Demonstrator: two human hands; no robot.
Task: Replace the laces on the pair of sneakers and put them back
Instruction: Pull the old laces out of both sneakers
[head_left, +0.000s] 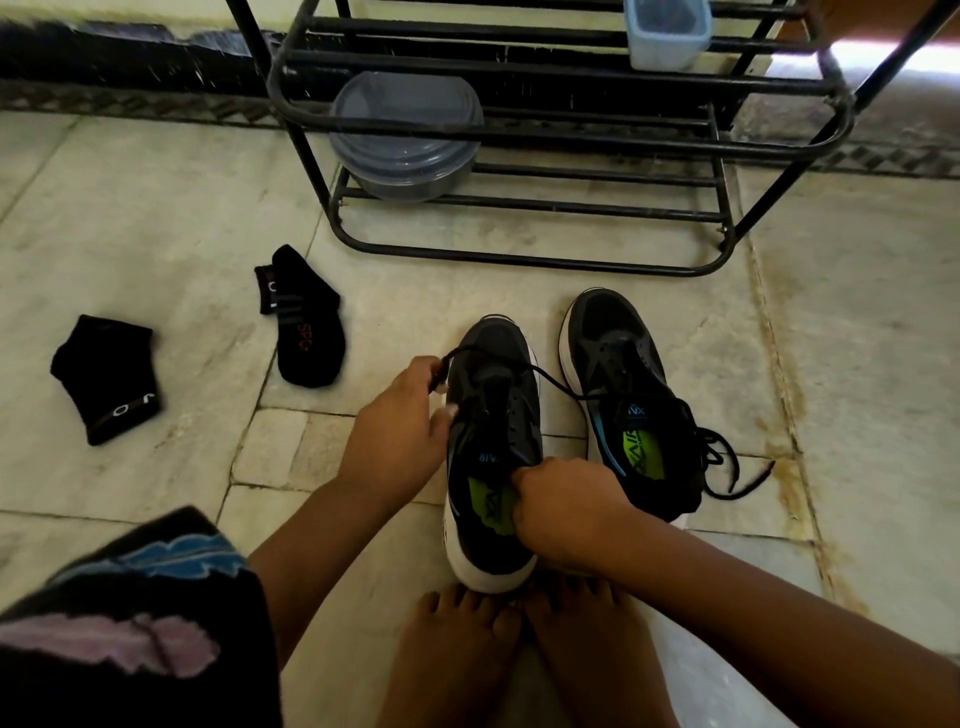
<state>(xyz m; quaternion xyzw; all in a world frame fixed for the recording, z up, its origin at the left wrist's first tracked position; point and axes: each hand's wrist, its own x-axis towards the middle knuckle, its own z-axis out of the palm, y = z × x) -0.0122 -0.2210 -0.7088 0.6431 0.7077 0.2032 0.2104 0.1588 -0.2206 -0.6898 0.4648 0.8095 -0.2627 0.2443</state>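
The lacing of the nearer shoe is the step in hand. The left hand (400, 421) has its grip pinched on the tip of a thin black lace (524, 370), held just above the left side of the eyelet rows of the dark grey mesh sneaker with a white sole and green insole (493, 415). That shoe stands on the pale marble floor (156, 218), its heel against the person's bare toes, toe pointing far. The right hand (566, 512) has its grip curled over the collar at the near right side, steadying the shoe; what its fingertips hold inside the opening cannot be seen.

The lace runs from the pinch in a loose arc to the right, toward the matching second sneaker (623, 395), which stands just beside the first. A tangle of black lace (727, 467) lies at that shoe's right side, so it looks unlaced too.

The task seems early. The next move calls for steering the lace tip into an eyelet and drawing it through while the right hand holds the shoe firm.

Beyond stands a black metal tube shoe rack (519, 135), presumably where the pair returns. Two black ankle socks (306, 322) lie far left.
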